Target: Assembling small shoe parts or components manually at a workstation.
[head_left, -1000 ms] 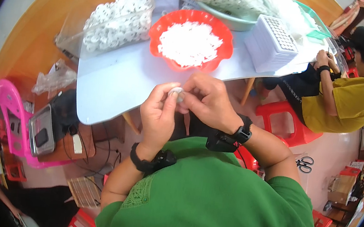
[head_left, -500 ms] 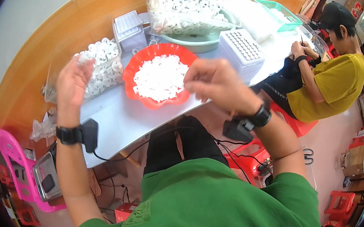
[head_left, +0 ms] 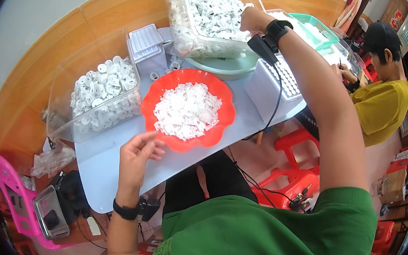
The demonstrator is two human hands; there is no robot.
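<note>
My left hand [head_left: 139, 153] is at the near edge of a red scalloped bowl [head_left: 224, 130] filled with small white plastic pieces [head_left: 188, 111]. Its fingers are loosely bent and apart, with nothing seen in them. Farther off, my right hand [head_left: 254, 21] reaches to the right side of a large clear bin [head_left: 193, 40] heaped with white round plastic parts [head_left: 215, 15]. The back of that hand faces me and its fingertips are hidden, so what they hold, if anything, does not show. The bin rests on a pale green basin [head_left: 226, 65].
A second clear bin [head_left: 66, 124] of similar white parts stands left of the bowl. White trays [head_left: 145, 45] stand behind it; another tray stack [head_left: 268, 89] sits beneath my right forearm. A green basket [head_left: 320, 35] lies beyond. A co-worker in yellow [head_left: 380, 105] sits at the right.
My right hand has moved from beside the bowl up and away to the large bin. My left hand has come from the left bin toward the bowl's near edge.
</note>
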